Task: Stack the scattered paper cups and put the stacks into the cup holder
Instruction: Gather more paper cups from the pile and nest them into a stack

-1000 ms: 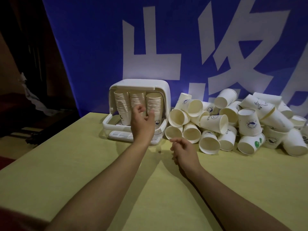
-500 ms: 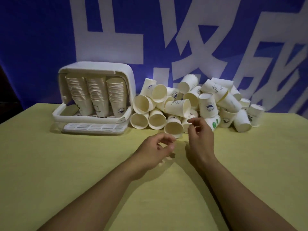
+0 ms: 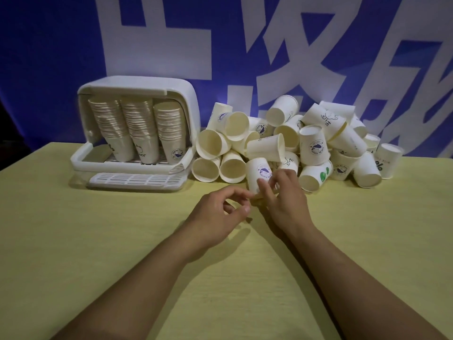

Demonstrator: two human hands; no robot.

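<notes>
Yellow table, big blue banner, cup chaos going on

The yellow tabletop is sitting in front of a blue backdrop with huge white characters, lighting pretty dim. A white cup holder is standing at the back left with three upside-down stacks inside. The loose cup pile is sprawling just to its right. The right hand is pinching one upside-down paper cup at the pile's front edge, while the left hand is hovering beside it, fingers loosely curled, holding nothing.
</notes>
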